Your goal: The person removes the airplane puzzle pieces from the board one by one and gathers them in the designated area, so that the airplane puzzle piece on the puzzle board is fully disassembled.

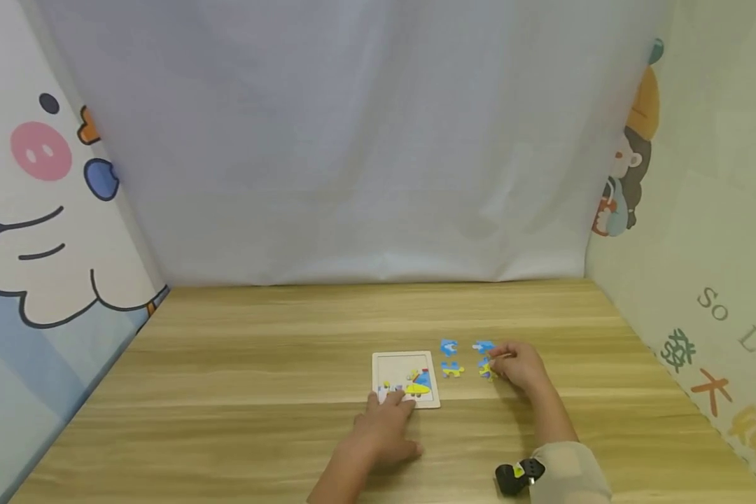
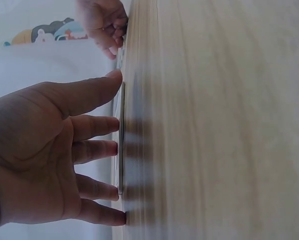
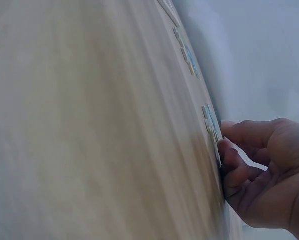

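A square puzzle board [image 1: 405,355] with a pale frame lies on the wooden table, partly filled with a blue and yellow picture at its lower right. My left hand [image 1: 386,428] rests its spread fingers on the board's near edge; the left wrist view shows them straight, the thumb [image 2: 92,95] stretched out. Right of the board are loose jigsaw pieces: a blue one [image 1: 449,347], a blue and yellow one [image 1: 451,369] and another blue one [image 1: 482,346]. My right hand [image 1: 521,364] pinches a blue and yellow jigsaw piece [image 1: 486,369] between thumb and fingertips, close at the tabletop.
A pale curtain [image 1: 378,140] hangs along the table's back edge. Printed cloths stand at the left [image 1: 44,231] and right [image 1: 693,231]. A black device [image 1: 518,477] sits by the right sleeve. Bare wood [image 1: 227,392] extends left of the board.
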Demonstrator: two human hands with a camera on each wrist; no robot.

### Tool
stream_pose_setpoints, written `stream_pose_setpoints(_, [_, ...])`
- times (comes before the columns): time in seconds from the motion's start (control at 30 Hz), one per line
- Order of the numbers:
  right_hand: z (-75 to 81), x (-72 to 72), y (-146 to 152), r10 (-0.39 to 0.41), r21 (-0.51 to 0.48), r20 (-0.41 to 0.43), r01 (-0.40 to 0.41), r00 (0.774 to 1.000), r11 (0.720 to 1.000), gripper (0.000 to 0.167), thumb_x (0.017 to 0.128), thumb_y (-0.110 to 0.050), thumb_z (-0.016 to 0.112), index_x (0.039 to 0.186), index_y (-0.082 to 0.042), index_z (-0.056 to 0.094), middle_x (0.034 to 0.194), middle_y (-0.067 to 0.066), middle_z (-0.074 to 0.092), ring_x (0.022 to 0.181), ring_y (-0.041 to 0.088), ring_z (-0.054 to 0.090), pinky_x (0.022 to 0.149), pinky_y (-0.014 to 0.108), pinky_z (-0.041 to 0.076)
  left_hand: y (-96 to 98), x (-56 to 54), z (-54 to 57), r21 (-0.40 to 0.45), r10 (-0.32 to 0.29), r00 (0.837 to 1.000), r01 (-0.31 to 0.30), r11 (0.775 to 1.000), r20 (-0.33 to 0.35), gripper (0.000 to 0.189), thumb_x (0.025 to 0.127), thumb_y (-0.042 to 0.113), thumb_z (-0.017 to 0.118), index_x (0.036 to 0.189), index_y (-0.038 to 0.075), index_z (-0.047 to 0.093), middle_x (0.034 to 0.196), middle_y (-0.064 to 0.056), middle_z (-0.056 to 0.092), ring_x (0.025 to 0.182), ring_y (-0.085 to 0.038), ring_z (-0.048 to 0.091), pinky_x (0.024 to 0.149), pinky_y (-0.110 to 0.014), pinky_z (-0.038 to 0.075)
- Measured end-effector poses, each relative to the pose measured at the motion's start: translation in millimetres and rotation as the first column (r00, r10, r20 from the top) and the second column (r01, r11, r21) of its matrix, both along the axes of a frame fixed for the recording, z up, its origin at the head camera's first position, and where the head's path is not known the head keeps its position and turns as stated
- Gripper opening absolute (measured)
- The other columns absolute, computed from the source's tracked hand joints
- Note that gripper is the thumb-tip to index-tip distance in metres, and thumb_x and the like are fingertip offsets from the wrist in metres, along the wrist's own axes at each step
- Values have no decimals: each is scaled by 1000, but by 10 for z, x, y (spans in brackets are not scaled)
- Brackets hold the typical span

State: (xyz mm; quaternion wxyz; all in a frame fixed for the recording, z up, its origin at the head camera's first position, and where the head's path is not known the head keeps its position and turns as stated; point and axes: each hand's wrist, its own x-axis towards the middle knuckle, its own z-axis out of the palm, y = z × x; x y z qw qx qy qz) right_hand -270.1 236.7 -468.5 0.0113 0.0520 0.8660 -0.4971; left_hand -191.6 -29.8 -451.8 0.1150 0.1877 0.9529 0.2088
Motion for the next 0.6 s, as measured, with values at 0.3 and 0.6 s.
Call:
stream_pose_setpoints(0.3, [88, 154, -65, 29, 15, -40, -28, 999, 999, 26, 87, -6, 61, 109, 9, 59, 87, 11, 59, 74, 22, 54, 62, 31, 46, -77, -40, 1, 72, -5, 999, 8, 997, -32, 56, 76, 32, 74, 126, 12, 58, 140, -11, 41, 124, -52, 31, 93, -66, 30])
stream_pose_setpoints(0.6, [159, 250, -244, 74, -41, -57, -76, 996, 996, 28, 88, -6, 59, 113, 7, 57, 91, 13, 58, 79, 23, 52, 64, 30, 46, 39, -4, 86, 19, -26, 998, 27, 999, -63, 56, 77, 35, 73, 126, 12, 58, 139, -12, 43, 126, -43, 35, 94, -62, 32])
